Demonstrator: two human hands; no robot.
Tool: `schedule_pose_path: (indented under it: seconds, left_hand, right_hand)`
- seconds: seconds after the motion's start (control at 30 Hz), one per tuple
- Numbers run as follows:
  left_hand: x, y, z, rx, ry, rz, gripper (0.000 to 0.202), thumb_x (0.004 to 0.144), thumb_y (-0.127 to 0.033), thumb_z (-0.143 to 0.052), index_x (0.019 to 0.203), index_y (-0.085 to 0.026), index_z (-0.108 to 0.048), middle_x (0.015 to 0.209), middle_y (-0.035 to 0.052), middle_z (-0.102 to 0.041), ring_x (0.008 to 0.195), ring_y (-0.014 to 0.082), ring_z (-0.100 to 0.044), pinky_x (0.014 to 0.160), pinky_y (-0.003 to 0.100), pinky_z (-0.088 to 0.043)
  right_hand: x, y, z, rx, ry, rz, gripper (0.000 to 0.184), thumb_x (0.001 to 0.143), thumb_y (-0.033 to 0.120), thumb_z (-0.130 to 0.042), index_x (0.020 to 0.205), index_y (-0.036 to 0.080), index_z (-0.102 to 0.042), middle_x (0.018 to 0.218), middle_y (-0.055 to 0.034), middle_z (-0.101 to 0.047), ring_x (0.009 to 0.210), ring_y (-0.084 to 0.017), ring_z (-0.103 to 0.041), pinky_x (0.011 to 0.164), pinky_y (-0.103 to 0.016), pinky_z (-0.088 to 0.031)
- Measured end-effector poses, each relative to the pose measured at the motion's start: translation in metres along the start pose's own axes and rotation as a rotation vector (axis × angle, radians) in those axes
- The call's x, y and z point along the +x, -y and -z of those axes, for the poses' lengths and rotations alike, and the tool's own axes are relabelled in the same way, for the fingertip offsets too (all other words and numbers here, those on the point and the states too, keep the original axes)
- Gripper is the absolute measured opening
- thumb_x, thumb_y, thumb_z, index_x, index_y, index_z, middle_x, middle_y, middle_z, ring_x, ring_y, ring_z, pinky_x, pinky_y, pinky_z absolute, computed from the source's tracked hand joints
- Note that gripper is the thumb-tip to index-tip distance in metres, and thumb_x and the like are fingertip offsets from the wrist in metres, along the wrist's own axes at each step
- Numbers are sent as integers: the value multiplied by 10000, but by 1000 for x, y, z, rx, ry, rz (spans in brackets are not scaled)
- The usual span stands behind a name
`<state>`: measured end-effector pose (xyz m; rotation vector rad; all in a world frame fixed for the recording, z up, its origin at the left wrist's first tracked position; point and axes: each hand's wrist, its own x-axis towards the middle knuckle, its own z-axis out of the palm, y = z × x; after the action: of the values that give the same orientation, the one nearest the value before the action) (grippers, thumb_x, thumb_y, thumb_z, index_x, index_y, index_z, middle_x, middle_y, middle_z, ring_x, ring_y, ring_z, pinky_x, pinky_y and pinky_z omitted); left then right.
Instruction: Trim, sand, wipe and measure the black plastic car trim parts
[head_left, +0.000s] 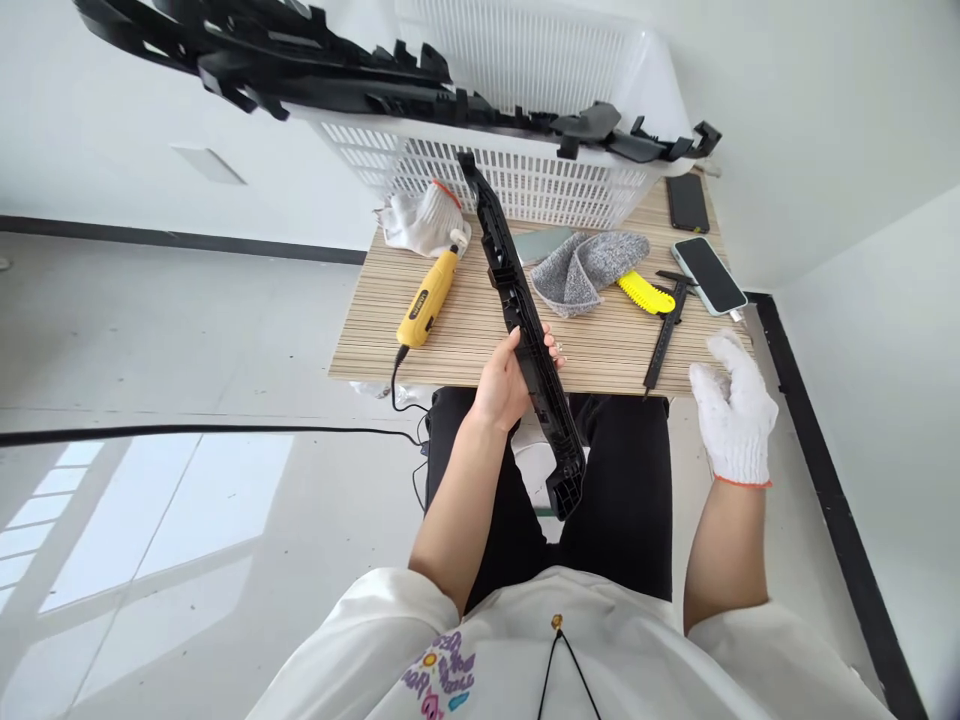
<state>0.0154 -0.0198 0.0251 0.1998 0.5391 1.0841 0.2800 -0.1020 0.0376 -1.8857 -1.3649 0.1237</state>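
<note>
My bare left hand (507,385) grips a long black plastic trim piece (517,290) near its middle, thumb on one side and fingertips showing on the other. The piece is tilted, its far end near the basket and its near end over my lap. In a white knitted glove with an orange cuff, my right hand (736,408) hovers off the table's right front corner, thumb and fingers apart, holding nothing. Closest to it lie a black caliper (666,335) and a phone in a pale case (709,275). A yellow cutter knife (646,293) lies beside the caliper.
A white plastic basket (510,180) stands at the table's back, with several long black plastic parts (360,90) across its rim. On the wooden table (367,330) lie a yellow corded rotary tool (429,298), a white glove (424,220), a grey cloth (589,268) and a dark phone (687,203).
</note>
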Motion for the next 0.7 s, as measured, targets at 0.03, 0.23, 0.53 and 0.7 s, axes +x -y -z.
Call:
schedule_pose_path:
  seconds: [0.03, 0.23, 0.53, 0.7]
  left_hand:
    - [0, 0, 0, -1, 6, -3, 322, 1052, -289, -422, 959, -121, -680, 847, 49, -605, 745, 134, -612, 770, 277, -573]
    - [-1, 5, 7, 35, 82, -38, 167, 960, -292, -616, 886, -147, -655, 765, 7, -525, 666, 113, -552, 648, 229, -530]
    - [-5, 10, 12, 89, 282, -136, 384, 774, -332, -860, 742, -168, -514, 637, -59, -342, 539, 58, -342, 523, 163, -361]
    - [-4, 13, 18, 213, 387, -61, 404, 821, -353, -816, 749, -183, -457, 598, -73, -315, 505, 57, -293, 507, 185, -287]
  right_hand:
    - [-2, 3, 1, 30, -17, -1, 459, 924, 427, -651, 1336, 228, -679, 1465, -114, -620, 1281, -279, -645, 1061, -479, -553]
    - [-2, 20, 8, 121, -3, 35, 332, 929, 420, -664, 1176, 220, -762, 1189, -74, -765, 1112, -264, -724, 1014, -476, -585]
    - [24, 69, 16, 101, 83, 342, 237, 957, 361, -647, 1137, 257, -761, 1147, -43, -778, 1047, -251, -740, 965, -454, -608]
    - [49, 121, 20, 195, 139, 536, 293, 948, 327, -674, 1230, 258, -710, 1190, -28, -758, 967, -201, -737, 900, -402, -623]
